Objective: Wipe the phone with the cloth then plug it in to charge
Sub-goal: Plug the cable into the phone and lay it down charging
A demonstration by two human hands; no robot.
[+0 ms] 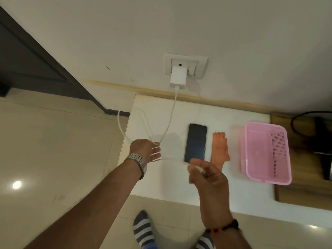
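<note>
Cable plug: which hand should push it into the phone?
Right. The right hand already pinches the plug end of the cable, just below the phone's near edge. The left hand is open, farther left, only guiding cable slack.

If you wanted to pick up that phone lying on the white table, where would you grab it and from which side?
Probably by its two long edges, coming straight down from above. The phone lies flat, screen up, so only its thin sides offer purchase. The orange cloth lies close on one side, though a gap shows; the other side is bare table. The right hand already holds the cable end near its bottom edge.
</note>
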